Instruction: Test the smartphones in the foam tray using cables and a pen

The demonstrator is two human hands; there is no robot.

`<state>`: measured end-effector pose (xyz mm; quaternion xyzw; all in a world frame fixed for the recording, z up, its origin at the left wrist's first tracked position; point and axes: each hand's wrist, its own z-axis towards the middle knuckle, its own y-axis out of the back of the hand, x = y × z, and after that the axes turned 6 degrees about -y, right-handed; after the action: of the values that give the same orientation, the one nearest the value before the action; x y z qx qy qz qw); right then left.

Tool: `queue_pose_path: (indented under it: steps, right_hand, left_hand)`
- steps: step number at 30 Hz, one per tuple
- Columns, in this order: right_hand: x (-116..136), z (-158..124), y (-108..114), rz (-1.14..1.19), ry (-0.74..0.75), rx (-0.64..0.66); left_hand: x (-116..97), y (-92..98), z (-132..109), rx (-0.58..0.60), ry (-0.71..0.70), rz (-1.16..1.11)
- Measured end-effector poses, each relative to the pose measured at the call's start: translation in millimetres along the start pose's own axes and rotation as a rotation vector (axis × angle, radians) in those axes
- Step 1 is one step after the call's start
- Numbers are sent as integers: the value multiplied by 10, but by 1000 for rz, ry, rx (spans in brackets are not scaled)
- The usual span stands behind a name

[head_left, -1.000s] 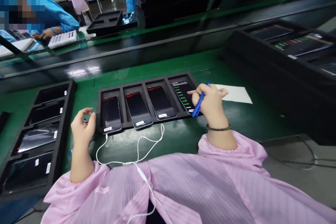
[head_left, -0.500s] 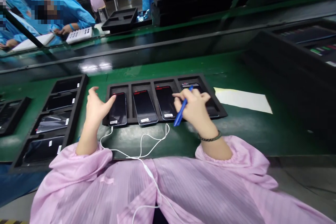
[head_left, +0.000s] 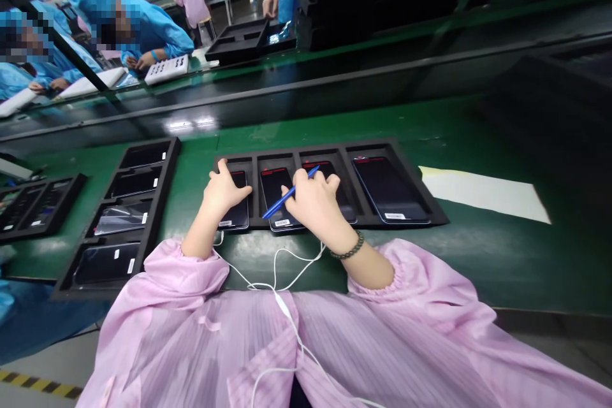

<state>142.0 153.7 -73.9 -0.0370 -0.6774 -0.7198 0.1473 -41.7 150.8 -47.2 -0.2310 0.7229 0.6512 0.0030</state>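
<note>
blue pen (head_left: 289,193) gripped in right hand (head_left: 313,201), slanted across the second phone (head_left: 270,182) counted from the left end of black tray (head_left: 335,146), one end low toward the tray's near rim, other end poking up past the fingertips. right hand curled around it, fingertips down on the third phone (head_left: 347,207), bead bracelet (head_left: 348,248) at the wrist just outside the tray's near rim. left hand (head_left: 220,192) loose and spread, holding nothing, resting on the leftmost phone (head_left: 238,213), thumb stretched toward the divider beside it. fourth phone (head_left: 389,191) uncovered in the tray's right-end slot, screen dark, thin red bar at its far end, small label at its near end. similar red bars on the second and third screens. white cable (head_left: 282,264) looping on green bench (head_left: 454,248) just on the near side of the tray, trailing back over pink smock (head_left: 358,344). second tray (head_left: 161,201) of dark phones left of the black tray, turned crosswise to it, close but apart. white sheet (head_left: 482,191) flat on the bench right of the tray, not touching it. dark conveyor (head_left: 363,86) beyond the tray's far rim; farther off, people in blue coats (head_left: 148,29) bent over white trays.
</note>
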Motion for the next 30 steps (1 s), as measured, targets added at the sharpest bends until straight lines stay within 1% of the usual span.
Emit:
queue_pose_path:
  steps: [6,11,14,20,24,27,30]
  right_hand:
    - [88,-2,-47,-77,18,32]
    - [69,-35,-12,-66,6,38]
    - [49,-66,-34,-36,22,19]
    - [-1,-89,-155,47,79,-69]
    - [-24,-107,-165,66,71,-40]
    - [-114,-92,-108,101,66,-48]
    - [-324,-18,-15,105,-32,-152]
  left_hand:
    - [-19,-36,33,0,48,49]
    - [26,-4,45,24,28,70]
    - [26,-7,55,24,27,87]
    - [-2,-54,79,6,32,104]
    - [21,-38,73,23,22,102]
    - [50,-31,71,29,12,90]
    - [60,-47,73,34,14,78]
